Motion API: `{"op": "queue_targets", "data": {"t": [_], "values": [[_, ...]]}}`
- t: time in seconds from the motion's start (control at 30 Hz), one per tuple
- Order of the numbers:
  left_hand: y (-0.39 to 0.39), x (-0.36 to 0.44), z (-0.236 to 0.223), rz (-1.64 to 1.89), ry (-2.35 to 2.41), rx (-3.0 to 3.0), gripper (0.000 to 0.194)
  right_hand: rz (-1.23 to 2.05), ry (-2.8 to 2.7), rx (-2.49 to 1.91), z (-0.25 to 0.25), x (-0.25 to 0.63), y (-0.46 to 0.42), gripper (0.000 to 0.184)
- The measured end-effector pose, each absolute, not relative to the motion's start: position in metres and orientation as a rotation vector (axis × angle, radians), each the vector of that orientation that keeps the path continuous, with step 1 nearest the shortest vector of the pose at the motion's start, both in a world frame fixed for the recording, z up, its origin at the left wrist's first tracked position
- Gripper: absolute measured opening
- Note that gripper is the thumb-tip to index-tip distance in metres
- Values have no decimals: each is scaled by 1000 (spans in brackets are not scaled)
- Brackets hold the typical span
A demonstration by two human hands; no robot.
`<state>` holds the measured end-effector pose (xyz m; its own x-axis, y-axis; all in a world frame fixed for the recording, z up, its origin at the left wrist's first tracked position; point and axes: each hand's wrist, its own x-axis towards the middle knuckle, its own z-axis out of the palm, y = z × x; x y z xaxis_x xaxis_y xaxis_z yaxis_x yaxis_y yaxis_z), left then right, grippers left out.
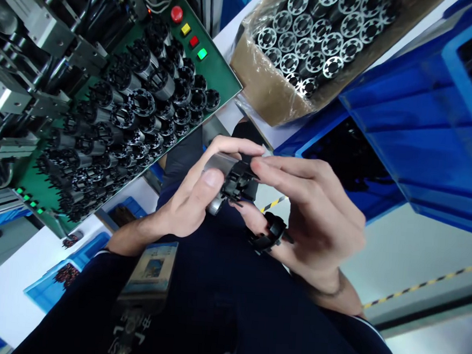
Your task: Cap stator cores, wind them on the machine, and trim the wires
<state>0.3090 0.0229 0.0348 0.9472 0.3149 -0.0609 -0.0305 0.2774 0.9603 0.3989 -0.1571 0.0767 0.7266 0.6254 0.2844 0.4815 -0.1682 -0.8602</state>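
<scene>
Left hand (pixel 189 201) gripping metal cylinder (pixel 220 168), right hand (pixel 317 220) pinching black plastic collar (pixel 239 180)

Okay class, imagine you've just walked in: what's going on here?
A person's left hand grips a metal cylinder while the right hand pinches a black plastic fitting at its end, another black piece caught in its lower fingers. Similar parts stand in rows on a green panel; a cardboard box holds more cylinders.
</scene>
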Motion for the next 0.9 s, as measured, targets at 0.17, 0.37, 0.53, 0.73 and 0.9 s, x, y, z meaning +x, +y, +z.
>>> {"op": "queue_targets", "data": {"t": [0.17, 0.37, 0.53, 0.73, 0.9], "values": [[43, 306, 34, 69, 31, 1365, 53, 165, -900, -1873, 81, 398, -167, 61], [39, 304, 38, 22, 92, 1298, 61, 106, -939, -1824, 65, 391, -160, 55], [24, 317, 24, 193, 255, 977, 53, 222, -857, -1852, 52, 406, -159, 44], [22, 331, 19, 241, 465, 854, 49, 295, -803, -1887, 47, 427, -173, 15], [13, 333, 28, 361, 562, 879, 60, 307, -635, -1760, 43, 411, -168, 26]]}}
